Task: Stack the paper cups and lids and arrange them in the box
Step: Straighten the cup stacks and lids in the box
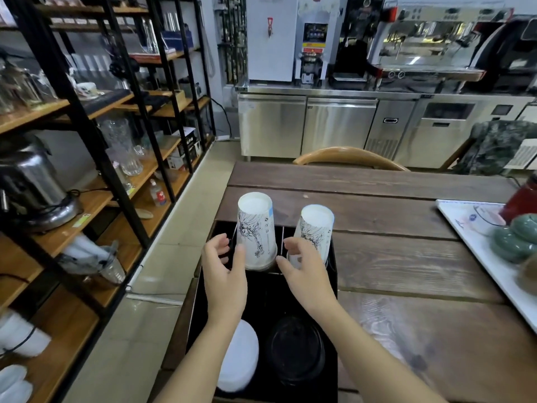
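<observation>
A black box (332,274) lies at the wooden table's left edge. In its far compartments stand two upside-down stacks of printed white paper cups: a left stack (256,231) and a right stack (315,231). A pile of white lids (241,356) and a pile of black lids (296,349) sit in the near part. My left hand (223,271) hovers open just left of the left stack. My right hand (302,269) is spread open between the stacks, in front of the right one. Neither hand holds anything.
The wooden table (406,257) stretches right, with a white tray (476,245) carrying green items and a red container at its right edge. A chair back (348,158) stands behind the table. Shelves (87,170) with glassware line the left; steel counters fill the back.
</observation>
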Demonstrator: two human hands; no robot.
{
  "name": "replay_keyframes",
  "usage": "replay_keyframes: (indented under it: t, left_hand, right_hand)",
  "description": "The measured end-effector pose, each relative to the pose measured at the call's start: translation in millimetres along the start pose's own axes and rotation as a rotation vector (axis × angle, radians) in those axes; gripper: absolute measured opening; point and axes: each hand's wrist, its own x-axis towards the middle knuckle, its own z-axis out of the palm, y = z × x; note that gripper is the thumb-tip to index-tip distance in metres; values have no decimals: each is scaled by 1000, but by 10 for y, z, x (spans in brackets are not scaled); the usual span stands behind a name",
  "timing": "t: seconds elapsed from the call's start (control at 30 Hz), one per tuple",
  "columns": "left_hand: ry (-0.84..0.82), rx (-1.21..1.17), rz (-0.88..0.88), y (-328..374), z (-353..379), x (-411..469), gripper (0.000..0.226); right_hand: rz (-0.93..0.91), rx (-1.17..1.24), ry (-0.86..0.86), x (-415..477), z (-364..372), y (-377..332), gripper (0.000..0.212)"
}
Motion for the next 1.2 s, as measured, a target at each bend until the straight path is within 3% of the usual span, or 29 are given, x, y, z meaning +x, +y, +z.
replay_keyframes:
  t: [0.17, 0.23, 0.37, 0.53, 0.8, 1.03, 1.2]
  left_hand:
    - [-313, 197, 66, -147, -93, -236, 20]
    - [-438, 277, 15, -203, -83, -298, 11]
    - [-568, 403, -10, -254, -34, -420, 18]
    - [-643, 540, -40, -261, -23, -518, 31]
    - [-781, 616, -155, -257, -7, -634, 42]
    - [-802, 346, -479, -239, 49, -746, 35]
    - [-744, 373, -414, -277, 78, -774, 34]
  right_hand:
    - [102, -57, -95, -210, -260, 251, 14]
    - [155, -101, -158, -298, -323, 335, 21]
    - [209, -216, -283, -470, -328, 413, 45]
    - [219, -362, -285, -671, -331, 422, 57]
    - [308, -384, -281, -921, -336, 488, 46]
    - [366, -455, -291, -907, -277, 414, 26]
    - [360, -540, -311, -857, -281, 300, 27]
